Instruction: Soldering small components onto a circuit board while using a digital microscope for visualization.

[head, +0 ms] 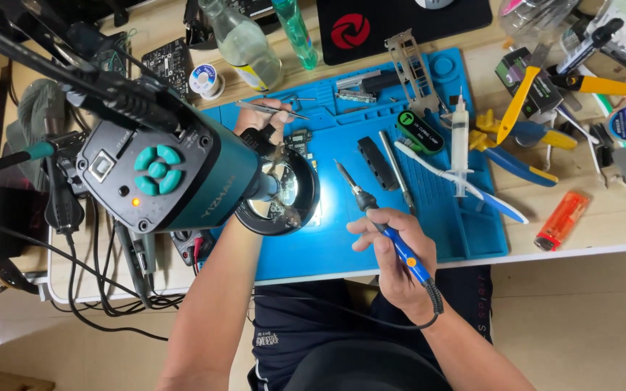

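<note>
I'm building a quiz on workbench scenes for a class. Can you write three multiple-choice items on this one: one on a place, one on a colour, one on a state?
1. Where does the orange lighter lie?
A. on the blue mat
B. on the bare table right of the mat
C. on the floor

2. What colour is the handle of the soldering iron?
A. blue
B. red
C. white

3. What is the left hand doing?
A. lying flat and empty
B. gripping a bottle
C. holding tweezers

Answers:
1 B: the lighter rests on the wooden table, past the right edge of the blue mat.
2 A: the handle in the right hand is blue, with a small orange button.
3 C: the fingers pinch metal tweezers above the ring light of the microscope camera.
</note>
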